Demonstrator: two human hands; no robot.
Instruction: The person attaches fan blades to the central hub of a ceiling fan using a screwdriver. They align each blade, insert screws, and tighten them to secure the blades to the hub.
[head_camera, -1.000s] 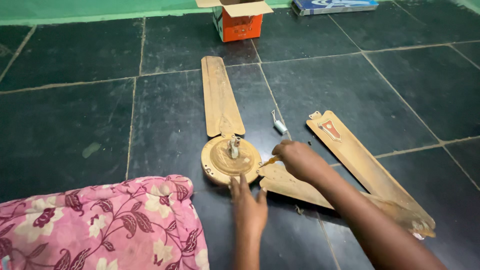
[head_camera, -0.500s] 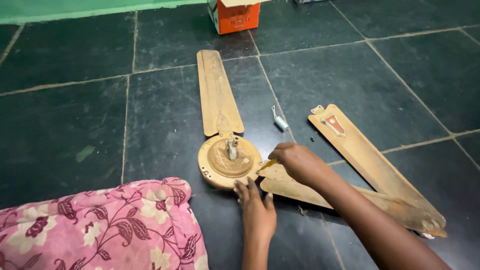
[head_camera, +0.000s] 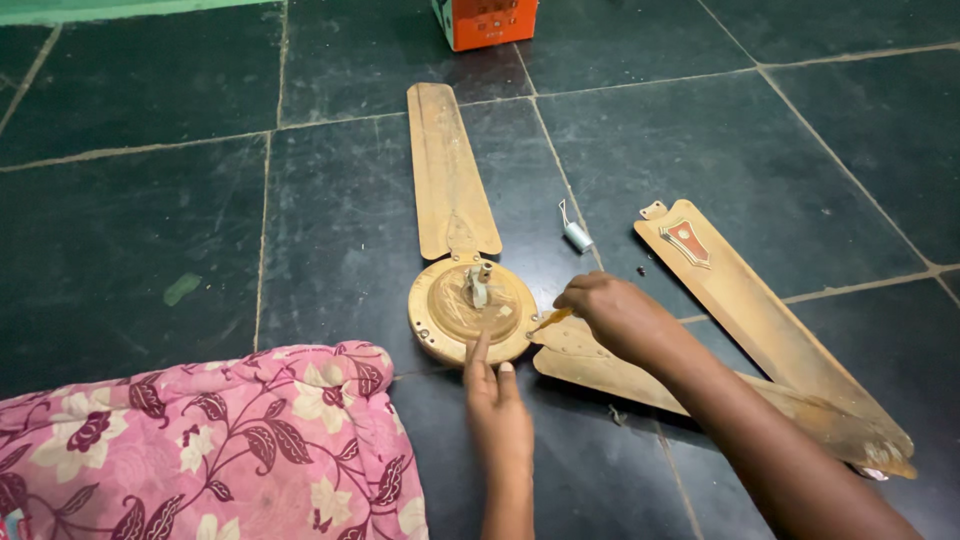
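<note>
An old brown ceiling fan lies on the dark tiled floor. Its round motor hub (head_camera: 470, 310) has one blade (head_camera: 448, 170) pointing away from me and another blade (head_camera: 640, 375) running right under my right arm. My left hand (head_camera: 497, 405) rests flat at the hub's near edge, fingertips touching it. My right hand (head_camera: 612, 315) grips a small yellow-handled screwdriver (head_camera: 550, 320), its tip at the hub's right rim where the blade joins. A loose blade (head_camera: 760, 320) with a red emblem lies to the right.
A small white capacitor (head_camera: 577, 236) with wires lies on the floor beyond my right hand. An orange box (head_camera: 485, 20) stands at the top. A pink floral cloth (head_camera: 200, 450) over my knee fills the lower left.
The view has shifted slightly. My left hand's fingers have drawn together at the hub's edge. My right hand stays at the hub's rim with the screwdriver.
</note>
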